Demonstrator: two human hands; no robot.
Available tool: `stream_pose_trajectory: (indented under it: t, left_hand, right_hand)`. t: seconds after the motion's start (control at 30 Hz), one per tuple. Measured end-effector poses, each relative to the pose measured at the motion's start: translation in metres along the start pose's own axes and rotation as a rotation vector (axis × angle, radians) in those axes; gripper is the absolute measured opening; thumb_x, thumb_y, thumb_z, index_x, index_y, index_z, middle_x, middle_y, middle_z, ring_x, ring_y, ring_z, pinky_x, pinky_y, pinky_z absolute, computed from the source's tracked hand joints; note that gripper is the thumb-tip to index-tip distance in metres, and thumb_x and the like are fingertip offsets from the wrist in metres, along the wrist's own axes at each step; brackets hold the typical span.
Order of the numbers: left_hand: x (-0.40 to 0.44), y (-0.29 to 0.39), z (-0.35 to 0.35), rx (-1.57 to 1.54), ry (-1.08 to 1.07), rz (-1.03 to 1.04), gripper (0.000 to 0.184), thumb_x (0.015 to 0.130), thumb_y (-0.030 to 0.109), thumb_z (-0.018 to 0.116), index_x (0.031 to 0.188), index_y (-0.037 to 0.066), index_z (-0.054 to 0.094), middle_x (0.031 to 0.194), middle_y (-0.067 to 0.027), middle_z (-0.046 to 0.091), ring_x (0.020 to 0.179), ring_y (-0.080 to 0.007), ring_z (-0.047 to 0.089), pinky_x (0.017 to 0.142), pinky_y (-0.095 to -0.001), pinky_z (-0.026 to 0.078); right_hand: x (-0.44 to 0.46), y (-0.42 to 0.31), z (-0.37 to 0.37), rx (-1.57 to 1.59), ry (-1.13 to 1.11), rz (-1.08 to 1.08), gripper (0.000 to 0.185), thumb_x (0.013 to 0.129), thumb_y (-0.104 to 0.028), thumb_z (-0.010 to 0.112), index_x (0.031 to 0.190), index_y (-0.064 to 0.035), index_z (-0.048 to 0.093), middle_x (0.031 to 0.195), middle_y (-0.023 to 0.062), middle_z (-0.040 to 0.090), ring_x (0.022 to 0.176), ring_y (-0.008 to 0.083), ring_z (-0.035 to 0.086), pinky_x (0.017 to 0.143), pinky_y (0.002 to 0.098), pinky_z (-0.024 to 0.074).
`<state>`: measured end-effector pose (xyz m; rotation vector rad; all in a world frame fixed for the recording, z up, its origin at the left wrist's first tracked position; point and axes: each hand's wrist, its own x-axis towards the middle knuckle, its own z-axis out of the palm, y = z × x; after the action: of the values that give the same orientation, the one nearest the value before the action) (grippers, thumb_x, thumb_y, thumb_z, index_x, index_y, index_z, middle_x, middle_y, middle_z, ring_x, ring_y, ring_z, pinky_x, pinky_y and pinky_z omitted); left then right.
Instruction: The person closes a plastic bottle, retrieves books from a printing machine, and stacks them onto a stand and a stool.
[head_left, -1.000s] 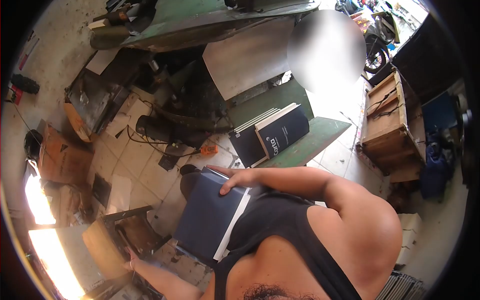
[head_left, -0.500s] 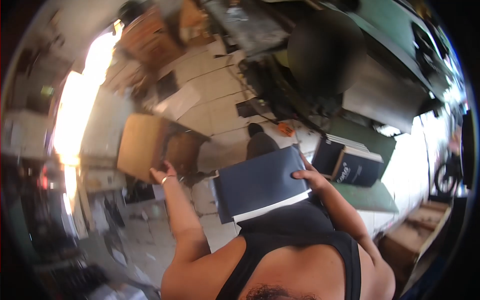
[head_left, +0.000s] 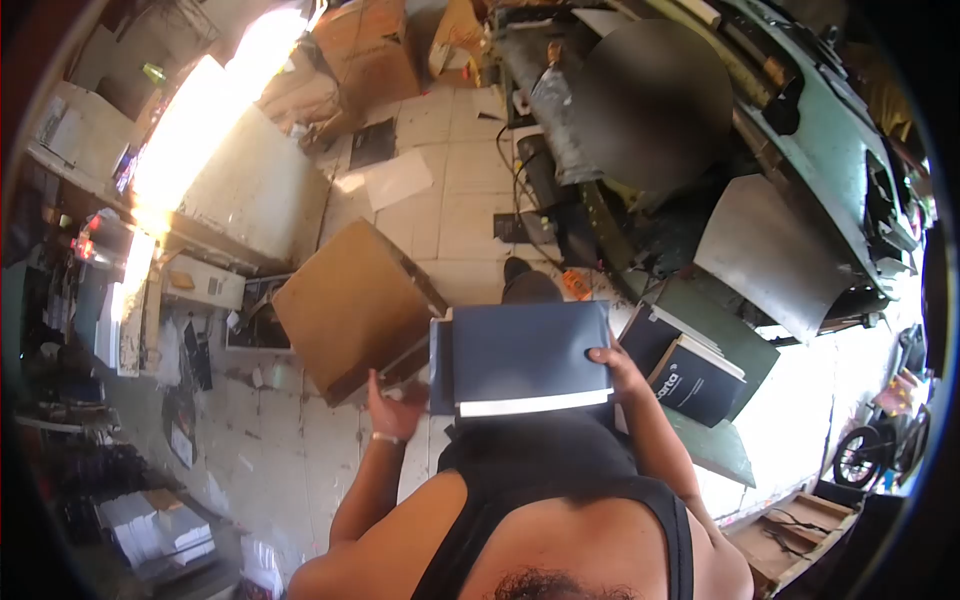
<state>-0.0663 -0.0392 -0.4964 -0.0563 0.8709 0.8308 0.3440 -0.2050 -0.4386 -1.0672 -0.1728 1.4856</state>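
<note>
My right hand (head_left: 622, 370) grips the right edge of a dark blue book (head_left: 525, 350), its thumb on top of the cover. The book lies level in front of my waist, with a white strip of pages along the near edge. My left hand (head_left: 393, 408) is at the near corner of a brown box (head_left: 350, 300), fingers stretched out and apart. One fingertip reaches the box's lower edge; whether it presses on it I cannot tell. To the right, dark books with white lettering (head_left: 695, 380) rest on a green board (head_left: 755, 370).
A green machine (head_left: 820, 130) with a grey metal plate (head_left: 770, 250) stands at the upper right. Paper sheets (head_left: 398, 180) lie on the tiled floor. Stacked white paper (head_left: 155, 530) is at the lower left. A wooden tray (head_left: 800, 540) sits at the lower right.
The view has turned and steadied. My left hand has moved from the box's near side to its lower corner, closer to the book. My right hand still holds the book, now more level.
</note>
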Motion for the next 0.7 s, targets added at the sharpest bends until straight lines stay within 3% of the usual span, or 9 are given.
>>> stream_pose_trajectory:
  t: [0.07,0.1,0.17,0.2,0.3,0.37,0.47,0.63,0.7]
  left_hand:
    - [-0.030,-0.015,0.066,-0.037,-0.063,-0.399,0.096,0.088,0.078,0.060,0.149,0.005,0.047,0.151,-0.0186,0.052,0.140,-0.0371,0.048,0.120,-0.0578,0.031]
    - [-0.030,-0.019,0.079,0.152,-0.287,-0.371,0.096,0.090,0.082,0.050,0.149,0.006,0.050,0.146,-0.0159,0.057,0.136,-0.0332,0.053,0.117,-0.0531,0.038]
    - [-0.025,-0.021,0.103,0.640,-0.379,-0.131,0.093,0.094,0.081,0.043,0.147,0.006,0.052,0.143,-0.0126,0.060,0.130,-0.0270,0.059,0.111,-0.0451,0.046]
    - [-0.023,-0.018,0.109,0.693,-0.475,-0.170,0.084,0.099,0.073,0.046,0.148,0.005,0.050,0.139,-0.0117,0.063,0.125,-0.0220,0.063,0.105,-0.0382,0.051]
    - [-0.018,-0.016,0.114,0.877,-0.464,-0.150,0.079,0.098,0.066,0.057,0.147,0.004,0.050,0.140,-0.0120,0.062,0.124,-0.0208,0.063,0.104,-0.0379,0.053]
    - [-0.013,-0.013,0.124,0.899,-0.451,-0.139,0.074,0.094,0.045,0.068,0.152,0.007,0.041,0.140,-0.0114,0.059,0.126,-0.0212,0.059,0.104,-0.0385,0.051]
    - [-0.016,-0.017,0.125,0.884,-0.365,-0.146,0.084,0.088,0.015,0.080,0.156,0.009,0.031,0.139,-0.0115,0.055,0.125,-0.0228,0.057,0.105,-0.0400,0.049]
    - [-0.041,-0.015,0.123,0.873,-0.389,0.044,0.080,0.084,0.012,0.082,0.152,0.005,0.038,0.136,-0.0113,0.058,0.122,-0.0240,0.060,0.105,-0.0396,0.049]
    - [-0.051,0.000,0.125,0.827,-0.416,0.145,0.079,0.083,0.010,0.082,0.150,0.004,0.040,0.134,-0.0113,0.060,0.122,-0.0243,0.060,0.104,-0.0390,0.049]
  right_hand:
    - [0.004,0.003,-0.006,-0.021,0.019,-0.019,0.111,0.075,-0.018,0.078,0.167,-0.0168,0.016,0.140,0.0197,0.056,0.119,0.0317,0.062,0.101,0.0403,0.0523]
    - [0.002,-0.001,-0.001,-0.049,-0.008,-0.029,0.114,0.076,-0.019,0.079,0.167,-0.0166,0.012,0.142,0.0187,0.055,0.122,0.0314,0.061,0.104,0.0403,0.0504]
    - [-0.004,-0.007,0.007,-0.065,-0.030,-0.023,0.116,0.075,-0.022,0.081,0.167,-0.0166,0.010,0.145,0.0177,0.052,0.127,0.0311,0.058,0.107,0.0406,0.0475]
    - [-0.007,-0.010,0.010,-0.087,-0.018,-0.013,0.117,0.075,-0.025,0.082,0.168,-0.0169,0.010,0.148,0.0174,0.048,0.131,0.0305,0.055,0.109,0.0401,0.0454]
    - [-0.007,-0.008,0.007,-0.059,-0.011,-0.023,0.119,0.075,-0.026,0.083,0.168,-0.0186,0.009,0.149,0.0170,0.048,0.133,0.0309,0.053,0.111,0.0395,0.0435]
    - [-0.008,-0.012,0.010,-0.082,0.001,-0.040,0.118,0.076,-0.026,0.083,0.168,-0.0189,0.009,0.149,0.0171,0.048,0.133,0.0311,0.053,0.111,0.0399,0.0436]
    - [-0.010,-0.007,0.007,-0.048,-0.018,-0.017,0.117,0.078,-0.024,0.082,0.168,-0.0215,0.008,0.148,0.0170,0.048,0.131,0.0313,0.054,0.110,0.0410,0.0444]
    - [-0.019,-0.019,0.025,-0.071,-0.018,0.007,0.115,0.081,-0.018,0.080,0.168,-0.0231,0.005,0.148,0.0171,0.048,0.132,0.0301,0.054,0.111,0.0417,0.0433]
    - [-0.014,-0.033,0.049,-0.184,-0.108,-0.078,0.117,0.082,-0.018,0.080,0.168,-0.0208,0.001,0.156,0.0175,0.040,0.140,0.0300,0.047,0.116,0.0388,0.0369]
